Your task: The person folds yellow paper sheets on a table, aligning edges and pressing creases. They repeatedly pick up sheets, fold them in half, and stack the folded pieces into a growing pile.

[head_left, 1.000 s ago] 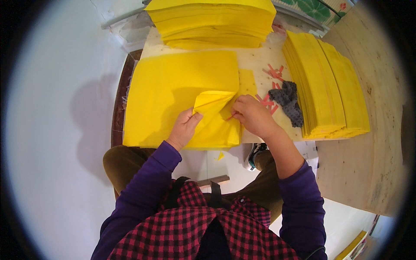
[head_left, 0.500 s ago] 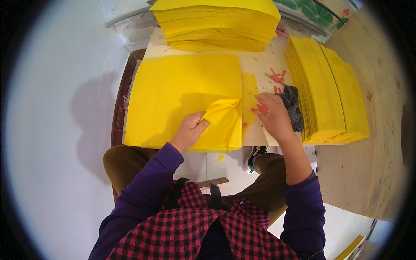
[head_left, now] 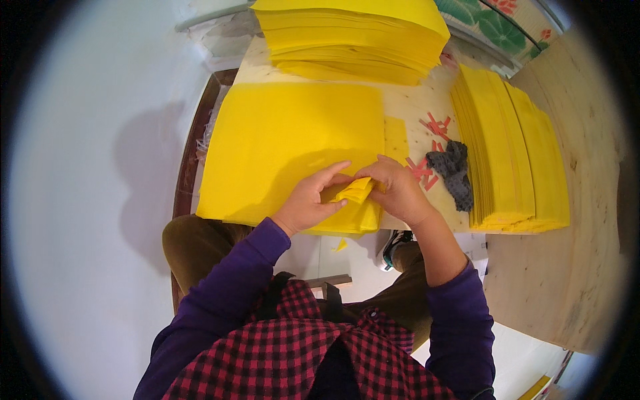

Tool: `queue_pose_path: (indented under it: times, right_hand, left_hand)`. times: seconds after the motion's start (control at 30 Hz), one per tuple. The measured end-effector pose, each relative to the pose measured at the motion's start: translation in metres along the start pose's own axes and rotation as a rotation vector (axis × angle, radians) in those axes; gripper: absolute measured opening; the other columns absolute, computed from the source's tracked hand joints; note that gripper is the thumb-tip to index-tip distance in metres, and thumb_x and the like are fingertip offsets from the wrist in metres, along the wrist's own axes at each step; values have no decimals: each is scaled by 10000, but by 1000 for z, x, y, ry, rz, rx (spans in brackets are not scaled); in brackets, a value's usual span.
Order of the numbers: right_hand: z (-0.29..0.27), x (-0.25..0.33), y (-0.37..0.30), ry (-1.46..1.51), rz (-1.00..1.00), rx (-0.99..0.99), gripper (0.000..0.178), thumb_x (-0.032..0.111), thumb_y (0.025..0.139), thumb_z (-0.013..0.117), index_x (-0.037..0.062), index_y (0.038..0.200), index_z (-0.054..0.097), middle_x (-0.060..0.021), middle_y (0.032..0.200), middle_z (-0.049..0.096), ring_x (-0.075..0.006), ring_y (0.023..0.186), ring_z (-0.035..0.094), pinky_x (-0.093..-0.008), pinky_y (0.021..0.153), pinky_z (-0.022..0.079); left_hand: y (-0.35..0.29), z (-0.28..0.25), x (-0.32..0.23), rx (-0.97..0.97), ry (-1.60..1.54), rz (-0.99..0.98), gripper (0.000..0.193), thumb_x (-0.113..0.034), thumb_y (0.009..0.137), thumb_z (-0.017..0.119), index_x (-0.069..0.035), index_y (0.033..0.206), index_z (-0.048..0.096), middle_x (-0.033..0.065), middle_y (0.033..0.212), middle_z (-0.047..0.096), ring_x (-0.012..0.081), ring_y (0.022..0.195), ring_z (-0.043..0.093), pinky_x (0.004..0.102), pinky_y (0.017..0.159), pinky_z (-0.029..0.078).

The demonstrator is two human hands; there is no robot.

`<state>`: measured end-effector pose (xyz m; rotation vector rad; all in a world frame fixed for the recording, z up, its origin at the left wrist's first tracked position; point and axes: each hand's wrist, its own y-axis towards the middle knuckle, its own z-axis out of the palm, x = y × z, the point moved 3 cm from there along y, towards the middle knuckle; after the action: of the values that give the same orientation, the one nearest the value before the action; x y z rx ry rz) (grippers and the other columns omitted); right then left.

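Observation:
A stack of yellow fabric sheets lies flat in front of me. Its near right corner is gathered up into a small folded bunch. My right hand pinches this bunch from the right, with the fingertips closed on the fabric. On the other side, my left hand has its thumb and fingers spread apart around the left of the fold, the thumb tip close to it. Whether a red strip is between the right fingertips is hidden.
Several short red strips are scattered on the wooden table, beside a crumpled dark grey cloth. A tall yellow stack stands at the back and folded yellow bundles stand at the right. A yellow scrap lies on the floor.
My right hand has moved left from the red strips to the sheet corner and pinches it. My left hand has shifted right and spread its fingers, letting go of the fold. The view has shifted slightly.

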<state>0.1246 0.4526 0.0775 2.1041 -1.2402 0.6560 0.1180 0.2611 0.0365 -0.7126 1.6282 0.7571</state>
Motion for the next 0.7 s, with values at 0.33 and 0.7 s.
queue_pose_path:
  times: [0.33,0.7]
  right_hand:
    - [4,-15,-13,81,-20,15,270,-115,700,655,51,913,651,-91,867,647,-271,863,622,-336,789,492]
    - [1,0,-6,154,69,30,189,14,714,697,36,898,660,-142,858,641,-331,838,611,-387,736,496]
  left_hand:
    - [-1,4,-1,-46,326,185,548,-58,776,692,-40,1300,532,141,1188,637,298,1125,584,378,1000,426]
    - [4,2,3,-16,361,287,283,-81,843,604,-9,1113,648,175,1095,663,352,1070,602,407,943,470]
